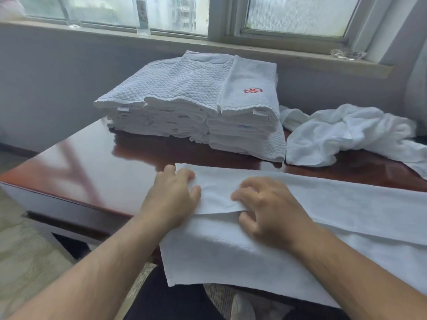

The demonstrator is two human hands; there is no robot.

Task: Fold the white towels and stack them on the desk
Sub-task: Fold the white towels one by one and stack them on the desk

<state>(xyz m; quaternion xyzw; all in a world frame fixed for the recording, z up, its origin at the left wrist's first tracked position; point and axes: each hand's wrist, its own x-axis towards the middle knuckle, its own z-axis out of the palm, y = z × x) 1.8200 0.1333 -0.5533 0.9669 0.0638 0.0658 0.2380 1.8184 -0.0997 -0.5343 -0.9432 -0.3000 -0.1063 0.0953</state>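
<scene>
Glossy red-brown worktop under a wide window, pale sill behind. Clear bottle on the sill, upper left of the frame; glass dish on the sill, upper right.

1. Folded stack: centre of the frame, toward the back of the worktop. Many white towels, some quilted, squared into two adjoining columns; top right piece bears a red emblem. Counts as done.

2. Flat towel: lower centre to right edge of the frame, laid lengthwise along the near side of the worktop, near part hanging over toward the lap. Upper layer doubled over the middle, free edge running lengthwise. Not yet halved crosswise, not yet on the stack.

3. Left hand: on the left end of the flat towel, fingers bent over the end of the upper layer, gripping it.

4. Right hand: just right of the left, fingers curled narrow, thumb tucked under the layer's free edge, pinching it.

5. Crumpled heap: right of centre, just beside the stack's base. Unfolded; number of towels within not countable.

Status, as judged: well along. Bulk stacked, one towel mid-fold, heap left to do.
</scene>
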